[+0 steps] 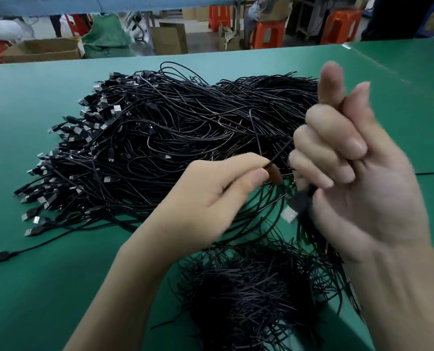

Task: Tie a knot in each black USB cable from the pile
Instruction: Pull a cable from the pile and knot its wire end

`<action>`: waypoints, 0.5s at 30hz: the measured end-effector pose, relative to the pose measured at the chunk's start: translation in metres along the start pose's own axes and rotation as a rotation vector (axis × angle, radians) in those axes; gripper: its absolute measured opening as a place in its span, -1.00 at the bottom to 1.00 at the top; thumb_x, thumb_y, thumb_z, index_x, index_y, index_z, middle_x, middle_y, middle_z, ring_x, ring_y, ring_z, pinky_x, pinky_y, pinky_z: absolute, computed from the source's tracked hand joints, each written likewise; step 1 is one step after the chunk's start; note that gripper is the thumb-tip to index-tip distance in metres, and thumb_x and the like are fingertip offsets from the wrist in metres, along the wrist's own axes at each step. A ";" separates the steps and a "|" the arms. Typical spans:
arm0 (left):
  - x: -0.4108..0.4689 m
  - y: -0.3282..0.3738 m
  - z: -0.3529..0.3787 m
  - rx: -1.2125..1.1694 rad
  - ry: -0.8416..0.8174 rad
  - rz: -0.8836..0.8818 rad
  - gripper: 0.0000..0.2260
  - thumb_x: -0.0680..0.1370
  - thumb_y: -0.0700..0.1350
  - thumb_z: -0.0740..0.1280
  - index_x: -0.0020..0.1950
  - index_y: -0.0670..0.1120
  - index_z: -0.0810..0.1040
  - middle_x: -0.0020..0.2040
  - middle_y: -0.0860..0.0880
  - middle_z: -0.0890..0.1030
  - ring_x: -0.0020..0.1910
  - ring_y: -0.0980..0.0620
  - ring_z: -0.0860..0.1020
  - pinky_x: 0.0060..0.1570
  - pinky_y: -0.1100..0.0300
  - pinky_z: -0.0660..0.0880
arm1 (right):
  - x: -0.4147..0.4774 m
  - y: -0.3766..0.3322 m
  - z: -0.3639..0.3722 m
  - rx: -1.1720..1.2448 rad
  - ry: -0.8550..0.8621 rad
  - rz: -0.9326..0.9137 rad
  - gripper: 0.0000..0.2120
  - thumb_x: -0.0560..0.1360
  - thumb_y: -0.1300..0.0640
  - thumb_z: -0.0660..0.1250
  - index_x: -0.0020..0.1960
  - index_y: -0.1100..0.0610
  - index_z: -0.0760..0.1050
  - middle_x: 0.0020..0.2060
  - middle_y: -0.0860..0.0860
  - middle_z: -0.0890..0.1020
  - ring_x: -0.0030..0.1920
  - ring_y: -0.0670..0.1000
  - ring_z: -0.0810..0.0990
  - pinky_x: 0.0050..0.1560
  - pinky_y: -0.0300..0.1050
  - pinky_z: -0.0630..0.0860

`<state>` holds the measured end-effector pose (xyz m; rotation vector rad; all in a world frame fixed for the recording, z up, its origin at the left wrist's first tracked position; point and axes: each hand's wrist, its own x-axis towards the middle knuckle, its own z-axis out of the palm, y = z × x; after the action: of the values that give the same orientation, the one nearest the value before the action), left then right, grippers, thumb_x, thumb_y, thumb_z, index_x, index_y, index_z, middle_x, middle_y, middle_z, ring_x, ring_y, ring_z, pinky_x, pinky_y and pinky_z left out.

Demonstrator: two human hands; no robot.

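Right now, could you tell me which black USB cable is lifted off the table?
The cable stretched between the hands: left hand pinches it, right hand grips it above its plug. The rest lie heaped on the table.

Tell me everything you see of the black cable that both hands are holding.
The cable is thin, black and looks rubber-coated. The left hand pinches it between thumb and forefinger; from there it runs straight, up and right, into the curled fingers of the right hand. A black plug with a silver metal tip, apparently its end, sticks out below that hand.
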<state>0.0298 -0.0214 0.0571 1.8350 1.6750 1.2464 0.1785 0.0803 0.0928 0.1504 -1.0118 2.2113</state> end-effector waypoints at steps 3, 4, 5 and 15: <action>0.001 0.009 0.004 0.081 -0.102 -0.050 -0.76 0.72 0.01 0.19 0.12 0.36 0.56 -0.32 0.03 0.56 -0.37 0.10 0.50 -0.34 0.06 0.44 | -0.001 0.011 0.000 -0.334 0.119 -0.154 -0.64 0.73 0.07 -0.01 0.17 0.17 0.54 -0.35 -0.06 0.57 -0.40 -0.13 0.51 -0.32 -0.26 0.50; 0.001 0.011 0.004 0.145 -0.114 -0.055 -0.77 0.70 0.01 0.19 0.20 0.26 0.60 -0.24 0.09 0.63 -0.29 0.15 0.57 -0.24 0.09 0.49 | -0.003 0.014 0.000 -0.520 0.125 -0.204 -0.66 0.73 0.10 0.02 0.17 0.19 0.55 -0.30 -0.02 0.63 -0.34 -0.08 0.59 -0.26 -0.20 0.55; 0.001 0.014 0.002 0.216 -0.124 -0.044 -0.78 0.69 0.00 0.20 0.16 0.14 0.64 -0.21 0.12 0.65 -0.26 0.19 0.57 -0.21 0.11 0.47 | -0.004 0.017 -0.001 -0.724 0.119 -0.254 -0.69 0.73 0.13 0.05 0.16 0.21 0.55 -0.24 0.03 0.68 -0.27 -0.04 0.66 -0.20 -0.15 0.60; -0.010 0.014 -0.042 0.226 0.196 0.086 -0.81 0.62 -0.05 0.40 -0.19 0.01 0.63 -0.48 0.00 0.34 -0.49 0.11 0.28 -0.42 0.42 0.20 | -0.006 0.028 -0.016 -1.308 0.020 0.183 -0.40 0.66 -0.26 -0.02 -0.25 0.04 0.60 -0.50 -0.12 0.42 -0.46 -0.12 0.37 -0.36 -0.27 0.32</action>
<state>0.0062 -0.0457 0.0872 1.9882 1.9288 1.3591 0.1676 0.0755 0.0620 -0.5612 -2.2648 1.2750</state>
